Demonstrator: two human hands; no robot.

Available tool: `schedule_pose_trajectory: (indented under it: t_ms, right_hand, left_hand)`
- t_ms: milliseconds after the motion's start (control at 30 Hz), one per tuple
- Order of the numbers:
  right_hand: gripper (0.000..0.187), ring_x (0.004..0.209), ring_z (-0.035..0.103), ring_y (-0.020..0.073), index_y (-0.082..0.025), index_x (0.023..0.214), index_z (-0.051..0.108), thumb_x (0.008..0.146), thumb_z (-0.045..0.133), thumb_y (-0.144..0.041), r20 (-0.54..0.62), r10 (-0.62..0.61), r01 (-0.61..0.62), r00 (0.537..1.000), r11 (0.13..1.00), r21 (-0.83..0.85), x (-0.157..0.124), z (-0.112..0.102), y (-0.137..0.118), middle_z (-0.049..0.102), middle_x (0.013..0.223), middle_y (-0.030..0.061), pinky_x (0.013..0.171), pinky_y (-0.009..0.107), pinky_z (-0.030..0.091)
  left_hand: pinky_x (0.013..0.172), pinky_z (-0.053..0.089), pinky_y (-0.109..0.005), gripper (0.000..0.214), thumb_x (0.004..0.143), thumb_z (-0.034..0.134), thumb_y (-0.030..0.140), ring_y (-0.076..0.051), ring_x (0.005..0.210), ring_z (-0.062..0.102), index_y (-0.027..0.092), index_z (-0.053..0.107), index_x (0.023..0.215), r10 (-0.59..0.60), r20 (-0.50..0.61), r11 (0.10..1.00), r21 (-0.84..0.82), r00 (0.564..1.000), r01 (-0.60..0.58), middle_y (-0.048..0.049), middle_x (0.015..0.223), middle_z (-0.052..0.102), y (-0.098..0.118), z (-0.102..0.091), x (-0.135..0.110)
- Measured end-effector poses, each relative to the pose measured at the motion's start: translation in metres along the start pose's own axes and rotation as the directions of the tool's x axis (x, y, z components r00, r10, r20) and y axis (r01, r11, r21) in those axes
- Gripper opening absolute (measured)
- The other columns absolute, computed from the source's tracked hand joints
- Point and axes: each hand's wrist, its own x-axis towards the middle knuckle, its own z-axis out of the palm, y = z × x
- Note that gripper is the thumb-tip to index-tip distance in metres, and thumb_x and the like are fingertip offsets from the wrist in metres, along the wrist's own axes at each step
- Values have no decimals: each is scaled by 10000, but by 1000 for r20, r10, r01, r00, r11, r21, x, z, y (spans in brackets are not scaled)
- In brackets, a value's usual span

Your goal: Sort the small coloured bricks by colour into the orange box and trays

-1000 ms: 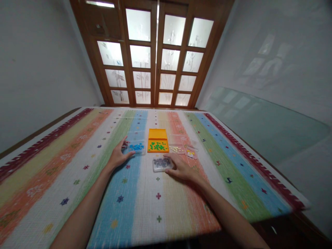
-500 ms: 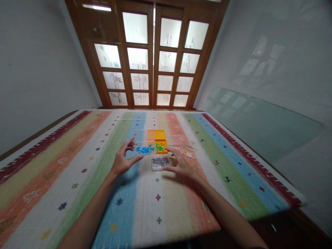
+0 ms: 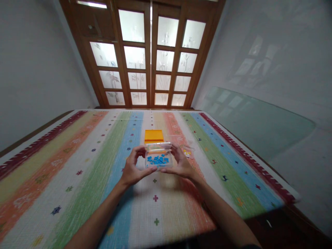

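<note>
Between my two hands is a clear plastic box (image 3: 169, 162) with small blue pieces (image 3: 159, 159) scattered over its bottom. Its transparent lid (image 3: 155, 146) is raised at the far side. My left hand (image 3: 135, 167) grips the box's left side, thumb along the near edge. On the right side my right hand (image 3: 181, 165) holds it the same way, and the two thumbs almost meet in front. Just behind stands an orange-yellow box (image 3: 154, 135), its lid raised; its lower part is hidden by the clear box.
Right of my right hand lies a small clear box (image 3: 188, 153) with yellow and white pieces. A striped, patterned cloth (image 3: 155, 211) covers the table. Beyond it is a wooden door with glass panes (image 3: 135, 55), and a glass sheet (image 3: 256, 121) leans at the right wall.
Both hands have closed around the clear box of blue pieces, which has come nearer and to the right. The box of dark pieces and the green pieces can no longer be seen.
</note>
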Motion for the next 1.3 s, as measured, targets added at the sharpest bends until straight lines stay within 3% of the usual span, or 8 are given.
schedule_pose_trajectory:
  t_ms: [167,433,567,800,1300]
  right_hand:
    - [659,1263,560,263,-310,1289,497,755,833,-500,-13,-75,75,997,997,28,2,1,-9,571,1344,99,1024,438,488]
    - [457,1240,571,251,-286,1141,584,796,805,-489,-54,-164,163,985,987,-16,4,-1,-14,608,1258,89,1059,470,457]
    - [399,1223,578,250,-286,1133,616,819,793,-459,-41,-174,171,984,983,-61,3,-3,-16,614,1244,82,1053,466,456]
    - [359,1226,575,236,-340,1207,655,867,767,-356,-14,-247,244,969,963,-114,3,-3,-19,610,1268,60,1033,446,476]
    - [326,1198,585,238,-311,1160,687,855,775,-383,-10,-268,258,963,936,-238,4,-5,-15,609,1231,72,1018,447,496]
  left_hand:
    - [830,558,-336,597,653,893,398,-197,911,650,221,562,1117,-24,-48,998,-54,999,21,-43,1034,633,1,3,1]
    - [863,569,-336,526,672,889,399,-207,978,667,220,568,1049,-60,-66,990,-128,996,51,-53,1064,630,3,10,0]
    - [903,566,-346,487,687,885,373,-226,1075,654,213,583,1034,-45,-57,987,-159,997,36,-92,1166,634,3,11,0]
    - [923,571,-360,364,753,843,341,-239,1127,636,208,694,1057,25,-36,993,-114,999,-29,-100,1157,656,1,9,0]
    - [955,576,-422,343,753,844,383,-258,1108,661,199,739,1023,11,-47,998,-67,999,-14,-113,1141,686,-4,6,-1]
